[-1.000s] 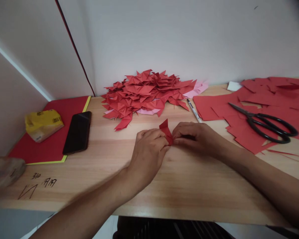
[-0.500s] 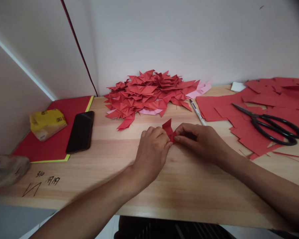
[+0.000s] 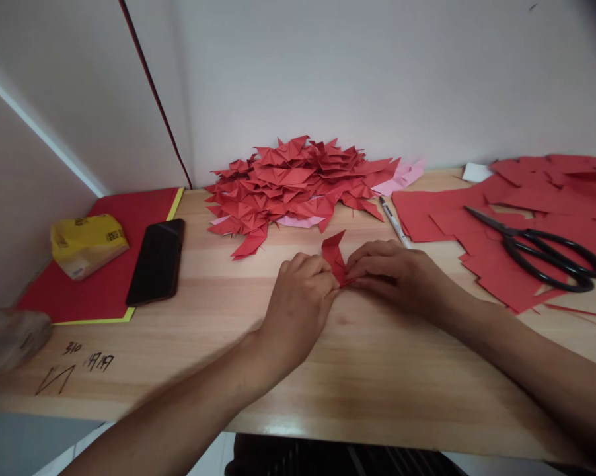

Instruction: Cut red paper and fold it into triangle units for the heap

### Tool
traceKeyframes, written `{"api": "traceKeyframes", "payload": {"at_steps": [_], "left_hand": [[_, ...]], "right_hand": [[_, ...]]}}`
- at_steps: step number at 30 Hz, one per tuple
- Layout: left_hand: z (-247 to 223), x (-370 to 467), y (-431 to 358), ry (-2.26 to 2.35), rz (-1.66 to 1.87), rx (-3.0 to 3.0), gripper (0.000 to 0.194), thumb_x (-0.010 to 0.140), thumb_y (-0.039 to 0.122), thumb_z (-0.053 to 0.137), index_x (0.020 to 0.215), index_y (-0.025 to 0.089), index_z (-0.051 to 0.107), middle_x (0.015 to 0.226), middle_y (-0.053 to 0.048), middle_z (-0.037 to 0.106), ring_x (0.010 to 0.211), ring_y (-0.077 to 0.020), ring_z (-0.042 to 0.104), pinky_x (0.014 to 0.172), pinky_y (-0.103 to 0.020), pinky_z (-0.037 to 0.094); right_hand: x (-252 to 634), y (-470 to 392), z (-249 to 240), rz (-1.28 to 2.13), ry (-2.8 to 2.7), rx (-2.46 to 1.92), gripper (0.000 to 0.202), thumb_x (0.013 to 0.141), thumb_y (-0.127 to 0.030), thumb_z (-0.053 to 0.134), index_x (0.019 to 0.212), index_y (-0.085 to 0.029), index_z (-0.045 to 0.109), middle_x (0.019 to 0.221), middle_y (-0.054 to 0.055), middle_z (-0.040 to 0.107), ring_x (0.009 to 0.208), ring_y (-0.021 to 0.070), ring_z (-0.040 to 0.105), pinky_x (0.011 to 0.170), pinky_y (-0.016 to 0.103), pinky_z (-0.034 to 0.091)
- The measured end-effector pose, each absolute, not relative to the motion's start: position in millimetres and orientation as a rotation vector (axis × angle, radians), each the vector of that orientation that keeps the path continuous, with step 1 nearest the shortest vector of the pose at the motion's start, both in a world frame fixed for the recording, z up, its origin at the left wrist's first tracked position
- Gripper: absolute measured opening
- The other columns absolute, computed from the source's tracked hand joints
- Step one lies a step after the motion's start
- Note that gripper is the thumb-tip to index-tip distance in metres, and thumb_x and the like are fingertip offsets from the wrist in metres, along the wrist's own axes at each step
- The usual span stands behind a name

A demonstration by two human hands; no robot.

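A small folded piece of red paper (image 3: 334, 256) is pinched between my two hands, just above the wooden table. My left hand (image 3: 302, 297) grips its left and lower side, and its fingers cover part of the folds. On the other side, my right hand (image 3: 394, 271) pinches the lower right edge between thumb and fingers. One flap of the paper sticks up at the top. Beyond my hands lies a heap of folded red paper pieces (image 3: 288, 178), with a few pink ones among them.
Black-handled scissors (image 3: 540, 248) lie on loose red paper sheets (image 3: 501, 271) at the right. A pen (image 3: 394, 221) rests beside them. To the left are a phone (image 3: 156, 261), a yellow packet (image 3: 88, 241) and a red sheet (image 3: 55, 297) with yellow edges. Behind stands a wall (image 3: 377, 73).
My right fingers have shifted along the paper's lower right edge, which now shows as a flatter, pointed fold. The upper flap stands slightly higher. The view has moved a little.
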State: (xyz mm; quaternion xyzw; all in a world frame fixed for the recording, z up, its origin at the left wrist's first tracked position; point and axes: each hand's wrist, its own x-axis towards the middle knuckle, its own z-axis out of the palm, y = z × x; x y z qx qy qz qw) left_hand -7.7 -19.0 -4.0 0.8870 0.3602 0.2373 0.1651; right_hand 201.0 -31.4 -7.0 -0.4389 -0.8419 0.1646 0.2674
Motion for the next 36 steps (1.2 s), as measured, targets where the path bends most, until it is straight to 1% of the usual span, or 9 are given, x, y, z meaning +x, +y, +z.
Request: {"api": "traceKeyframes", "payload": {"at_steps": [5,10,14,18,22,26,29,33,36], "left_hand": [[-1,-6,-15,1.075,0.641,2.419,0.011,0.085,0.016,0.066,0.074,0.015,0.066,0.084,-0.003,0.064,0.086,-0.0188,0.052,0.077,-0.035,0.045],[-2,-2,-20,1.067,0.651,2.419,0.015,0.087,0.019,0.066,0.072,0.014,0.065,0.079,-0.003,0.065,0.082,-0.0181,0.053,0.077,-0.035,0.046],[-3,-3,-25,0.99,0.694,2.516,0.013,0.09,0.017,0.059,0.082,0.015,0.069,0.093,-0.004,0.067,0.089,-0.0189,0.053,0.08,-0.035,0.048],[0,-4,-30,0.931,0.531,2.693,0.019,0.092,0.012,0.052,0.094,0.017,0.07,0.105,-0.004,0.066,0.096,-0.0201,0.053,0.085,-0.038,0.048],[1,-1,-38,0.954,0.387,2.849,0.021,0.091,0.012,0.052,0.107,0.014,0.066,0.105,-0.006,0.065,0.093,-0.0227,0.053,0.075,-0.04,0.049],[-1,2,-45,0.949,0.421,2.947,0.021,0.087,0.01,0.056,0.106,0.011,0.066,0.102,-0.006,0.064,0.093,-0.0238,0.053,0.071,-0.038,0.049],[-3,4,-48,0.941,0.456,2.977,0.02,0.086,0.011,0.059,0.105,0.011,0.067,0.104,-0.006,0.064,0.097,-0.025,0.054,0.077,-0.039,0.049],[-6,3,-50,0.924,0.524,3.016,0.024,0.088,0.014,0.059,0.11,0.008,0.066,0.111,-0.008,0.063,0.11,-0.027,0.053,0.092,-0.04,0.047],[-8,3,-51,0.895,0.539,3.044,0.025,0.089,0.015,0.058,0.112,0.007,0.065,0.115,-0.01,0.063,0.11,-0.0268,0.055,0.094,-0.04,0.047]], "right_hand": [[193,-32,-7,0.421,-2.218,-1.363,0.019,0.096,-0.025,0.051,0.083,-0.018,0.064,0.087,0.005,0.068,0.08,0.0183,0.061,0.077,0.034,0.042],[185,-36,-8,0.415,-2.159,-1.485,0.018,0.095,-0.021,0.046,0.081,-0.018,0.058,0.087,0.006,0.064,0.081,0.0199,0.058,0.075,0.034,0.042],[187,-35,-7,0.453,-2.155,-1.532,0.017,0.094,-0.021,0.042,0.081,-0.019,0.053,0.086,0.006,0.062,0.079,0.0201,0.056,0.074,0.034,0.042],[192,-32,-8,0.452,-2.17,-1.557,0.018,0.094,-0.02,0.04,0.081,-0.019,0.052,0.083,0.005,0.062,0.077,0.02,0.056,0.073,0.034,0.042],[194,-30,-8,0.364,-2.194,-1.592,0.019,0.095,-0.021,0.04,0.078,-0.02,0.05,0.081,0.005,0.06,0.076,0.0208,0.056,0.07,0.033,0.042],[193,-30,-5,0.253,-2.28,-1.632,0.019,0.095,-0.02,0.041,0.079,-0.02,0.049,0.08,0.005,0.058,0.075,0.0212,0.054,0.07,0.034,0.041],[190,-30,-2,0.144,-2.371,-1.677,0.019,0.096,-0.018,0.04,0.078,-0.02,0.049,0.079,0.005,0.058,0.073,0.0212,0.054,0.069,0.034,0.039],[186,-31,0,0.018,-2.427,-1.745,0.02,0.094,-0.014,0.04,0.079,-0.019,0.05,0.076,0.005,0.059,0.07,0.0212,0.055,0.067,0.033,0.036],[186,-31,1,0.018,-2.438,-1.767,0.02,0.094,-0.013,0.039,0.079,-0.019,0.05,0.076,0.006,0.06,0.07,0.0215,0.057,0.065,0.033,0.036]]}}
